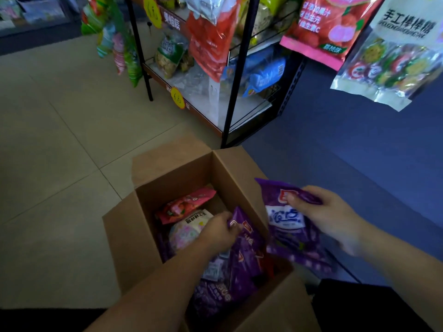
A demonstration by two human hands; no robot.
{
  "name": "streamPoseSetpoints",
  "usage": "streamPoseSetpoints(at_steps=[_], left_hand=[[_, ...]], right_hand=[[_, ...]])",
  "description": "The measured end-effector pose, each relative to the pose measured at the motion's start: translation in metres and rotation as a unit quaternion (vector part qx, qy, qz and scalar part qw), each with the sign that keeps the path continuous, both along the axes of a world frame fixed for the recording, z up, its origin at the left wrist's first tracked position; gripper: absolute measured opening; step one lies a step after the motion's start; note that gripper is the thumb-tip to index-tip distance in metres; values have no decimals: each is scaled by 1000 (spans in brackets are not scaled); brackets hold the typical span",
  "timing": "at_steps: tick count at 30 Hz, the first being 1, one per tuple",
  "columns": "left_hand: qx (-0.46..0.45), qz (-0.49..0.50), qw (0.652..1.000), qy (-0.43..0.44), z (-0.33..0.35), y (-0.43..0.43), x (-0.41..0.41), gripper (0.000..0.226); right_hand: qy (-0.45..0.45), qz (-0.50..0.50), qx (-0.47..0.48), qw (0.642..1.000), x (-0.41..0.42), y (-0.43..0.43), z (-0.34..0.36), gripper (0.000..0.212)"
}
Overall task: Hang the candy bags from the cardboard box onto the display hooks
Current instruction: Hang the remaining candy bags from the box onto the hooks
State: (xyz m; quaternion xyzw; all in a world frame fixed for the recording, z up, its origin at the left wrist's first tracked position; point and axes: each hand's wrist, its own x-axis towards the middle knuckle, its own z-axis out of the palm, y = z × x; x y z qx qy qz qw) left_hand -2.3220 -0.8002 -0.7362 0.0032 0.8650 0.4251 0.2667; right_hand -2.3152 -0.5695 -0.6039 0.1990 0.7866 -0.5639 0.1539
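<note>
An open cardboard box point(172, 178) stands on the floor with several candy bags in it. My left hand point(219, 232) reaches into the box and grips the top of a purple bag point(247, 250) that stands against the box's right wall. My right hand point(321, 214) holds another purple candy bag point(287, 226) by its top edge, just outside and to the right of the box. Deeper in the box lie a red bag point(184, 207) and a white bag point(187, 228). More purple bags point(211, 298) fill the near end.
A black-framed display rack point(236, 75) with snack bags stands behind the box. A pink bag point(323, 27) and a clear lollipop bag point(393, 58) hang at the upper right above a blue wall panel point(359, 140). Tiled floor point(60, 152) spreads to the left.
</note>
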Motion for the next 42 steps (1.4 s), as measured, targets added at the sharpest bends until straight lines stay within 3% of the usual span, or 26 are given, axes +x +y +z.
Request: streamPoseSetpoints(at_steps=[4,8,11,13,18,21,26,31,34,39,42], left_hand=[[-14,-13,1000,-6,-94,3,-11,59],[-101,-101,989,-39,-87,0,-27,93],[-61,-91,991,-72,-72,5,-39,106],[-39,-86,993,-73,-71,7,-40,104],[-94,-124,987,-37,-79,1,-34,80],[-78,-94,992,-7,-75,-3,-33,49],[-59,-128,990,6,-52,-6,-23,38],[3,-133,991,25,-6,-26,-28,8],[20,-116,990,78,44,-30,-35,13],[36,-91,981,169,134,-37,-38,30],[49,-50,976,204,182,-48,-31,38]], right_hand=[[-11,-39,-13,999,4,-1,-33,26],[-36,-43,-31,998,7,9,-44,24],[-45,-35,-33,998,5,12,-46,23],[-51,-42,-28,997,4,16,-48,21],[-67,-53,-25,996,2,21,-50,23],[-76,-42,-36,996,2,17,-44,28],[-66,-41,-44,996,4,13,-29,36],[-11,-106,-55,993,4,10,-3,31],[39,-122,-62,990,2,7,21,28],[82,-62,-56,993,9,4,68,16],[111,-46,-35,992,15,-5,84,22]])
